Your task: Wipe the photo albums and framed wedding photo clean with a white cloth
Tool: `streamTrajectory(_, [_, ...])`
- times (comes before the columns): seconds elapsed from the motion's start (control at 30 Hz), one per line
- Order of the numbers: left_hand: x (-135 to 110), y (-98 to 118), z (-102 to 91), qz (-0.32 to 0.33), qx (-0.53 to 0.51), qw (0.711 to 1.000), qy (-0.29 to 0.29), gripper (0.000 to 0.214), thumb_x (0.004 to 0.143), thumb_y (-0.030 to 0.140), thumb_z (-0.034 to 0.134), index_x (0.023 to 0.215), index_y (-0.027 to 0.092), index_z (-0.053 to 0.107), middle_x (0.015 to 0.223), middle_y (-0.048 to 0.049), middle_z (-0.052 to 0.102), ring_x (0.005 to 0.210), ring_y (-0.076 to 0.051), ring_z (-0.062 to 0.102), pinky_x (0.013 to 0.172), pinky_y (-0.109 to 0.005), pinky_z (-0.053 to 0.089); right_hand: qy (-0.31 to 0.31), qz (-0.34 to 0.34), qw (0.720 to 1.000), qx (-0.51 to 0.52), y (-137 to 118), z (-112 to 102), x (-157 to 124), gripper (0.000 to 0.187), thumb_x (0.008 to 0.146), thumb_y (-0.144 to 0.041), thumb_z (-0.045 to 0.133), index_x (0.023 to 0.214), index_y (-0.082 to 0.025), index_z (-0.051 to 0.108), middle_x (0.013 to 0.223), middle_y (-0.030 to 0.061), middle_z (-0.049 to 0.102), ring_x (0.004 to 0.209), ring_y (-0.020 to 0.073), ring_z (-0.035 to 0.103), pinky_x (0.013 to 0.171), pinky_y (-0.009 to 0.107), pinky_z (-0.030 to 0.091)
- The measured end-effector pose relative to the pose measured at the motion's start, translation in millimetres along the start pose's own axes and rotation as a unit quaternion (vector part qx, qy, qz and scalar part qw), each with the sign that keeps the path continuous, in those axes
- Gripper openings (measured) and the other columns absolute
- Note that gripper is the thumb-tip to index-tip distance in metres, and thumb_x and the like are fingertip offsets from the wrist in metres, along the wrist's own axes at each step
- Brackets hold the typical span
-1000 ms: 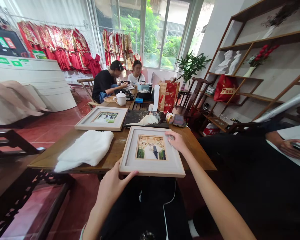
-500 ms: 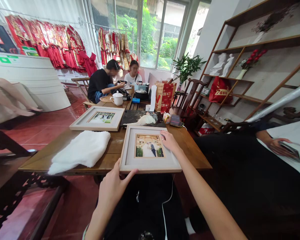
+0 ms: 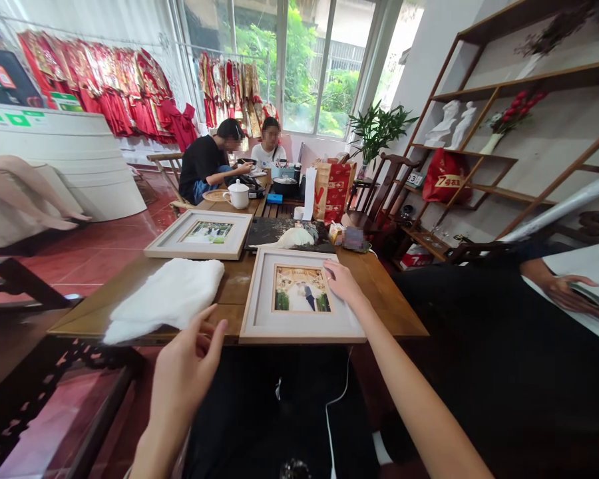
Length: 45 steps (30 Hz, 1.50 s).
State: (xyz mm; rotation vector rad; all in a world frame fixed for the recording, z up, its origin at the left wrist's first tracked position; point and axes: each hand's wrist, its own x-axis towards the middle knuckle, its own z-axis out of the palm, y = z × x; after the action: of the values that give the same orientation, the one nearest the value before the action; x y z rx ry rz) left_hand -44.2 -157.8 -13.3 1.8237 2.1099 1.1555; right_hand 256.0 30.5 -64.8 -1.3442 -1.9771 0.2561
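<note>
Pic frame (image 3: 302,296) under R hand (image 3: 347,286), just apart fr. L hand (image 3: 186,362).

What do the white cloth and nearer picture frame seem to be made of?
The white cloth: soft, matte textile, perhaps cotton or synthetic, given its fluffy surface.
The nearer picture frame: probably wood or imitation wood, matte, given its pale tan edge.

Daylight from the partly washed-out window (image 3: 324,66) lights the frame (image 3: 303,293) evenly and puts a sheen on the floor (image 3: 94,256), while the lap (image 3: 264,406) sinks into near-black, the wide lens slants the shelf (image 3: 472,94), corners soften, and pixel blocks cover two faces (image 3: 235,138).
</note>
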Motion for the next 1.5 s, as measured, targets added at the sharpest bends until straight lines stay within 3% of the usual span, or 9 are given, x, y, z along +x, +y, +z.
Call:
streamTrajectory(0.13, [16.9, -24.3, -14.7, 0.107, 0.083, 0.985, 0.107, 0.042, 0.086, 0.048, 0.046, 0.116, 0.019, 0.056, 0.1, -0.0087, 0.062, 0.088, -0.024, 0.062, 0.083, -0.036, 0.048, -0.002, 0.002, 1.0, 0.005, -1.3, -1.2, -1.3, 0.032, 0.079, -0.009, 0.046, 0.097, -0.02, 0.07, 0.115, 0.0083, 0.067, 0.116, 0.0251, 0.056, 0.105, 0.044, 0.037])
streamTrajectory(0.23, [31.8, -53.7, -13.4, 0.161, 0.187, 0.965, 0.089, 0.053, 0.082, 0.05, 0.05, 0.123, 0.017, 0.05, 0.126, -0.0173, 0.05, 0.118, -0.036, 0.047, 0.098, -0.048, 0.039, -0.005, 0.0, 1.0, 0.019, -1.6, -2.4, -0.6, 0.032, 0.078, -0.008, 0.047, 0.093, -0.022, 0.071, 0.107, 0.0068, 0.07, 0.11, 0.0238, 0.059, 0.104, 0.041, 0.038])
streamTrajectory(0.5, [46.4, -97.2, -9.2, 0.135, 0.223, 0.964, 0.06, 0.035, 0.081, 0.022, 0.041, 0.115, 0.021, 0.049, 0.115, -0.0132, 0.061, 0.109, -0.035, 0.054, 0.085, -0.045, 0.044, 0.004, 0.011, 0.998, 0.063, 7.4, -7.0, -3.1, 0.034, 0.076, -0.009, 0.051, 0.101, -0.021, 0.071, 0.114, 0.007, 0.068, 0.118, 0.0229, 0.056, 0.105, 0.042, 0.038])
streamTrajectory(0.77, [58.7, -35.8, 1.4, 0.144, 0.058, 0.968, 0.198, 0.02, 0.083, 0.029, 0.049, 0.1, 0.019, 0.051, 0.1, -0.0104, 0.059, 0.097, -0.026, 0.058, 0.084, -0.037, 0.045, 0.004, 0.012, 0.996, 0.084, 11.2, -6.1, -4.9, 0.037, 0.077, -0.006, 0.046, 0.101, -0.019, 0.071, 0.117, 0.008, 0.066, 0.12, 0.0208, 0.054, 0.108, 0.042, 0.036])
streamTrajectory(0.83, [67.3, -12.7, 10.0, 0.197, 0.003, 0.968, 0.157, 0.018, 0.08, 0.028, 0.052, 0.095, 0.019, 0.051, 0.112, -0.0117, 0.056, 0.108, -0.026, 0.053, 0.092, -0.037, 0.043, 0.003, 0.008, 0.997, 0.083, 11.7, -5.8, -4.6, 0.039, 0.078, -0.005, 0.044, 0.103, -0.018, 0.071, 0.119, 0.008, 0.066, 0.121, 0.0206, 0.053, 0.108, 0.042, 0.036])
streamTrajectory(0.93, [87.1, 13.5, 26.6, 0.262, 0.005, 0.965, -0.019, 0.018, 0.072, 0.026, 0.055, 0.088, 0.019, 0.051, 0.127, -0.0121, 0.046, 0.12, -0.028, 0.045, 0.099, -0.04, 0.039, 0.005, 0.008, 0.996, 0.09, 13.3, -5.5, -4.5, 0.041, 0.077, -0.004, 0.043, 0.103, -0.02, 0.071, 0.119, 0.0058, 0.066, 0.122, 0.0199, 0.052, 0.108, 0.041, 0.035])
streamTrajectory(1.07, [118.1, 36.7, 50.0, 0.258, 0.077, 0.945, -0.188, 0.023, 0.071, 0.022, 0.051, 0.094, 0.018, 0.05, 0.112, -0.0124, 0.054, 0.103, -0.029, 0.054, 0.09, -0.046, 0.043, 0.006, 0.008, 0.995, 0.1, 15.2, -5.2, -4.0, 0.042, 0.075, -0.004, 0.044, 0.101, -0.021, 0.071, 0.118, 0.0053, 0.066, 0.12, 0.02, 0.054, 0.108, 0.041, 0.035])
streamTrajectory(1.3, [149.5, 53.2, 81.2, 0.272, 0.158, 0.93, -0.19, 0.033, 0.077, 0.02, 0.048, 0.11, 0.015, 0.05, 0.12, -0.0154, 0.052, 0.112, -0.031, 0.05, 0.093, -0.047, 0.04, 0.005, 0.01, 0.995, 0.097, 15.3, -5.2, -3.9, 0.041, 0.076, -0.004, 0.044, 0.101, -0.021, 0.071, 0.118, 0.0059, 0.066, 0.118, 0.0198, 0.056, 0.108, 0.041, 0.035])
streamTrajectory(1.5, [134.5, 46.3, 80.8, 0.29, 0.196, 0.916, -0.195, 0.057, 0.08, 0.016, 0.044, 0.136, 0.011, 0.037, 0.141, -0.0191, 0.041, 0.133, -0.032, 0.032, 0.103, -0.049, 0.031, 0.014, 0.012, 0.996, 0.091, 14.6, -2.6, -3.0, 0.042, 0.076, -0.002, 0.042, 0.1, -0.02, 0.072, 0.116, 0.0059, 0.067, 0.118, 0.0198, 0.056, 0.109, 0.041, 0.035])
